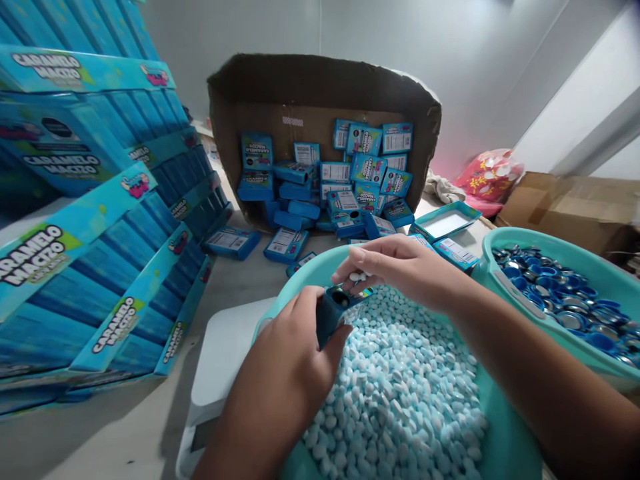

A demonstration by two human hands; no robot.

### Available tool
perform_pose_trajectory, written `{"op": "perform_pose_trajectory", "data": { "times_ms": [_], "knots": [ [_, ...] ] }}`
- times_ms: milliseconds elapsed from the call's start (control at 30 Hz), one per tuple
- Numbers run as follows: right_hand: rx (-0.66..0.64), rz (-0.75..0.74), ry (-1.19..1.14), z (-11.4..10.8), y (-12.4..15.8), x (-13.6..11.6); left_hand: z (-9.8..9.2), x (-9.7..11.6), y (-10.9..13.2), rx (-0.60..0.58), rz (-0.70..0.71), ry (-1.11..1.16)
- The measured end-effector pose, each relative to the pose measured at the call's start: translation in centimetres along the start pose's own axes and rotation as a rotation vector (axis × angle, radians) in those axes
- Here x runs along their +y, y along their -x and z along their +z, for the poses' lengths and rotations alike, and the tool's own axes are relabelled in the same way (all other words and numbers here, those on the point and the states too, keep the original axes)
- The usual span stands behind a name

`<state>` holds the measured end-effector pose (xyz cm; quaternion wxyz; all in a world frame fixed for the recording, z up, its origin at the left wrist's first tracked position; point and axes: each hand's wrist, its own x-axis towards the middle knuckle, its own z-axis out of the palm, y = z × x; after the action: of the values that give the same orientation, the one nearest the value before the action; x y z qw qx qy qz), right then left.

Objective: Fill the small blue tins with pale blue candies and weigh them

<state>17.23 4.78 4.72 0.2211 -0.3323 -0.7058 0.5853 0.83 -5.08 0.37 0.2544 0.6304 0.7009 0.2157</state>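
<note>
My left hand point(295, 343) is wrapped around a small dark blue box point(327, 319), whose open end faces up and toward the right. Pinched in the curled fingers of my right hand point(390, 263) are several white candies point(357, 276), just above that opening. Both hands are over a teal basin point(300, 272) heaped with small white and pale blue candies point(400, 373). How far the box is filled cannot be seen.
Stacked blue display trays point(120, 327) of boxes rise at left. A white scale point(225, 347) sits beside the basin. Behind, a cardboard carton point(310, 83) on its side holds blue boxes point(367, 167). At right, another teal basin point(500, 240) holds blue and silver lids point(570, 293).
</note>
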Motion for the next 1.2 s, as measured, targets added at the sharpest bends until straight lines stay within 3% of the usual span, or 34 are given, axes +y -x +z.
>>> {"op": "perform_pose_trajectory", "data": {
  "times_ms": [333, 700, 933, 1000, 1100, 1133, 1200],
  "knots": [
    [-0.036, 0.019, -0.117, -0.4, 0.0, 0.5, -0.1, 0.3, 0.1, 0.019, -0.009, -0.016],
    [-0.164, 0.057, -0.368, -0.6, -0.1, 0.2, -0.1, 0.1, 0.3, 0.021, 0.015, -0.014],
    [-0.104, -0.016, -0.402, 0.7, -0.7, 0.5, -0.2, 0.4, 0.2, 0.012, -0.003, -0.056],
    [0.016, -0.073, -0.307, 0.5, -1.0, 1.0, -0.2, 0.5, 0.2, 0.007, -0.012, -0.062],
    [0.284, -0.127, 0.121, -0.8, -1.2, 1.7, 0.0, 0.5, 0.1, 0.03, -0.021, -0.05],
    [0.33, -0.118, 0.292, -1.4, -1.2, 1.9, 0.1, 0.4, 0.0, 0.04, -0.023, -0.044],
    [0.274, -0.052, 0.581, -2.5, -0.9, 2.1, 0.2, 0.2, 0.0, 0.057, -0.024, -0.042]
  ]
}}
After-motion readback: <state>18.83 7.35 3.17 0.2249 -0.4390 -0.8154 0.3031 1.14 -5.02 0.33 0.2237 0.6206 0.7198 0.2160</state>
